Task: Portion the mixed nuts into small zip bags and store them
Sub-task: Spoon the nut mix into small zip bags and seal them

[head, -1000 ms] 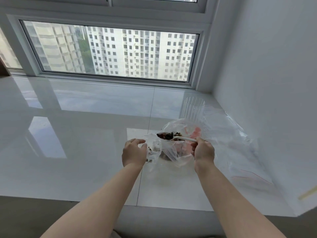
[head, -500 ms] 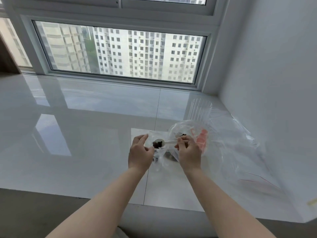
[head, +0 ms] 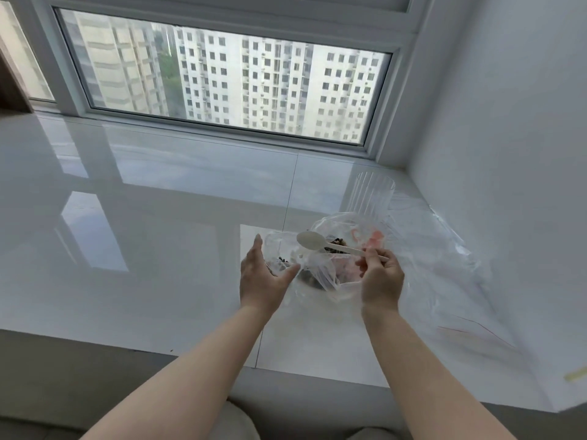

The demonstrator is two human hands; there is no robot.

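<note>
The wide white sill (head: 152, 236) under the window (head: 228, 81) carries everything. At its right side lie loose clear plastic sheets (head: 451, 281), and a ribbed clear cup (head: 371, 198) stands behind them. In front of the cup sits the big clear bag (head: 346, 249) with dark nuts (head: 338, 242) inside. The left hand (head: 262, 277) has straight, spread fingers and cups the small zip bag (head: 281, 252), where some nuts already lie. The right hand (head: 379, 277) pinches the handle of a white spoon (head: 313, 241); its bowl looks empty, above the place where the two bags meet.
</note>
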